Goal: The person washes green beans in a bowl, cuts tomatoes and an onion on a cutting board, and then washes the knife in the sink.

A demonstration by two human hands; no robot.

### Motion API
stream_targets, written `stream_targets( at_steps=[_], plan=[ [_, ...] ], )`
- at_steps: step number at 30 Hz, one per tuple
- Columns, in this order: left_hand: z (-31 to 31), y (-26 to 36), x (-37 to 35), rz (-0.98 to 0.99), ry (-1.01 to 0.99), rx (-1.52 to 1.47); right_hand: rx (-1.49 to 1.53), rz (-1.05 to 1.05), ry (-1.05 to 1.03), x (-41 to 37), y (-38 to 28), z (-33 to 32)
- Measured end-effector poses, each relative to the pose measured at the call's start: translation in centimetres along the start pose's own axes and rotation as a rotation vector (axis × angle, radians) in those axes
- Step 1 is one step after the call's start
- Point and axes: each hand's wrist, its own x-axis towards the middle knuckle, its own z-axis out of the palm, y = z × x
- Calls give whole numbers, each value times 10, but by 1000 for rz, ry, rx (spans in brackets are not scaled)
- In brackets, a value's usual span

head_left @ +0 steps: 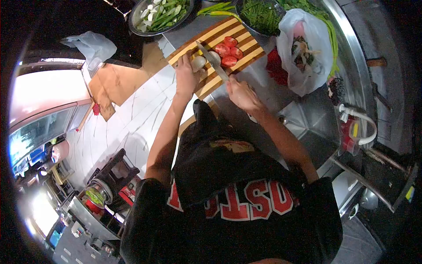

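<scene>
A striped wooden cutting board (249,46) lies on the counter. My right hand (242,93) is closed around the handle of a kitchen knife (216,66), its blade slanting across the board. My left hand (187,75) grips a pale piece that looks like a peeled onion half (198,63), left of the blade. Another pale onion piece (215,56) sits against the blade's far side, partly hidden by it. Several cut tomato pieces (228,51) rest on the board to the right of the knife.
Beyond the board stand a bowl of cut green and white vegetables (163,16) and a bowl of chopped greens (260,15). Green chilies (218,9) lie between them. A plastic bag of scraps (307,53) is at right, above the metal sink (303,121).
</scene>
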Motion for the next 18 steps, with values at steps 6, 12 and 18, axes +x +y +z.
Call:
stream_targets(
  at_steps=[6, 12, 18],
  plan=[
    [-9, 2, -15, -291, 115, -336, -207, 65, -80, -8, -14, 2],
    [-7, 6, -12, -269, 149, -211, -273, 7, -49, -4, -11, 11],
    [-1, 0, -15, -296, 164, -249, -343, 48, -64, -7, -21, 6]
  ],
)
